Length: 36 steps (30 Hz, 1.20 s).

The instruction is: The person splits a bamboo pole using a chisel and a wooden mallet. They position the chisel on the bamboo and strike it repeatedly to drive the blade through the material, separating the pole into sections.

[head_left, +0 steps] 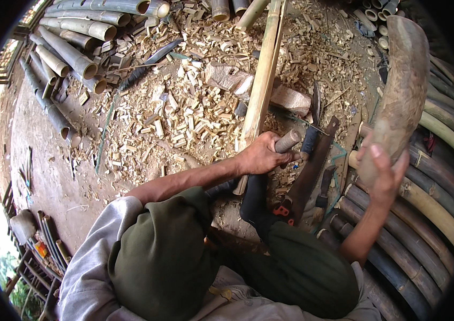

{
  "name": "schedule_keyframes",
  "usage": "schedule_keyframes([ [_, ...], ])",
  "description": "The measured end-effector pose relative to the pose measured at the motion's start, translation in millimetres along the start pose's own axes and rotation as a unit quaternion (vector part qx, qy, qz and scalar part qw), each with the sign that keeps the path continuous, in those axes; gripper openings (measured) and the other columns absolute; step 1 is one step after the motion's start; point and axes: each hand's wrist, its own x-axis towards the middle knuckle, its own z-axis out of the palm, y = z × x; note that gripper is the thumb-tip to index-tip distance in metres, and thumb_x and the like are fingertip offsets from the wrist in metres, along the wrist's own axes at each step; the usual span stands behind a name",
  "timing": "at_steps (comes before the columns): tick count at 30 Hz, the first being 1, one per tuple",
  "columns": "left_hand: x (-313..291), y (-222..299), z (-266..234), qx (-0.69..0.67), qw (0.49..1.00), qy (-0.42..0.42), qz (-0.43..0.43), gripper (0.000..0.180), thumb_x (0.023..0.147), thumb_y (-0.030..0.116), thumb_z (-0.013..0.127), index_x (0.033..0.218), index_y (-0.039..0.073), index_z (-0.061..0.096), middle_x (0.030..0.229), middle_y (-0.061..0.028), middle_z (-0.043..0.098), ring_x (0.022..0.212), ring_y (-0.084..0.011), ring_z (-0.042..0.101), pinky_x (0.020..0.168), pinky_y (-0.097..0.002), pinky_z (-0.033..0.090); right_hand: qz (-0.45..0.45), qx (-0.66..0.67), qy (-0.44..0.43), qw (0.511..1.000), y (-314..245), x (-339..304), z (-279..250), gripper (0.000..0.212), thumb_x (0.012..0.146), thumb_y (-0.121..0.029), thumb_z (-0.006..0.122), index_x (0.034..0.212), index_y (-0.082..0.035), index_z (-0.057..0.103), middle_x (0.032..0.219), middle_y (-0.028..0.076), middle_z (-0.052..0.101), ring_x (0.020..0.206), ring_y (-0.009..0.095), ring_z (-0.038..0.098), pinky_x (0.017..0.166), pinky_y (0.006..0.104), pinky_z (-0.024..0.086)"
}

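Observation:
My left hand [263, 153] is closed around a short, round wooden handle [289, 140] of a tool, probably a chisel, whose lower end is hidden. It is held beside the near part of a pale bamboo pole [262, 80], which has a long slit along it. My right hand [382, 170] grips the narrow lower end of a thick wooden club [404, 80], raised on the right and slightly blurred. The pole lies across a rough wooden block [290, 99] on the floor, its near end beside my foot.
Wood chips [173, 120] cover the floor. Between the pole and the right-hand bamboo stack [430, 208] lie a handsaw [312, 171], a dark-handled knife [310, 140] and a smaller tool [324, 187]. Cut bamboo [77, 56] is piled far left, near another long blade [160, 53].

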Motion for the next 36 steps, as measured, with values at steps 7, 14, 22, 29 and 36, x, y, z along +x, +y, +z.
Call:
schedule_keyframes([
  [7,-16.3,-25.1,-7.8,-0.170,0.981,0.088,0.038,0.019,0.096,0.012,0.070,0.108,-0.002,0.067,0.093,-0.0050,0.074,0.075,-0.0100,0.063,0.070,-0.0292,0.054,-0.075,-0.273,-0.206,0.937,-19.9,15.4,37.4,0.078,0.071,-0.021,0.081,0.135,0.007,0.047,0.109,0.024,0.067,0.099,0.031,0.068,0.087,0.0412,0.052],
  [14,-7.4,-17.0,-5.7,-0.106,0.993,0.055,-0.013,0.030,0.093,0.022,0.076,0.076,0.001,0.063,0.077,-0.0057,0.067,0.074,-0.0103,0.060,0.070,-0.0289,0.050,0.052,-0.065,-0.146,0.986,-20.0,7.2,20.0,0.072,0.076,-0.018,0.076,0.138,0.005,0.046,0.116,0.015,0.064,0.105,0.022,0.064,0.093,0.0339,0.051],
  [22,-17.0,-16.2,0.8,-0.128,0.985,0.113,0.011,0.018,0.094,0.017,0.073,0.099,0.000,0.069,0.082,-0.0009,0.067,0.075,-0.0082,0.058,0.070,-0.0293,0.050,-0.022,-0.186,-0.117,0.975,-6.2,10.6,3.2,0.085,0.071,-0.020,0.082,0.140,0.011,0.043,0.122,0.025,0.063,0.111,0.031,0.065,0.100,0.0388,0.050],
  [29,-35.7,3.4,5.7,-0.222,0.952,0.204,0.043,0.010,0.093,0.007,0.069,0.093,-0.003,0.067,0.085,-0.0034,0.071,0.083,-0.0088,0.065,0.079,-0.0287,0.053,-0.015,-0.179,-0.202,0.963,11.2,0.6,17.8,0.077,0.073,-0.021,0.082,0.137,0.004,0.048,0.117,0.017,0.063,0.107,0.025,0.062,0.096,0.0385,0.050],
  [36,-27.1,-17.4,-32.1,-0.402,0.860,0.311,-0.050,0.022,0.088,0.016,0.070,0.072,0.013,0.056,0.057,0.0030,0.048,0.045,-0.0082,0.040,0.042,-0.0275,0.032,0.034,-0.048,-0.172,0.983,7.4,12.1,20.7,0.066,0.074,-0.019,0.078,0.131,0.003,0.052,0.108,0.011,0.064,0.099,0.019,0.063,0.087,0.0337,0.052],
])
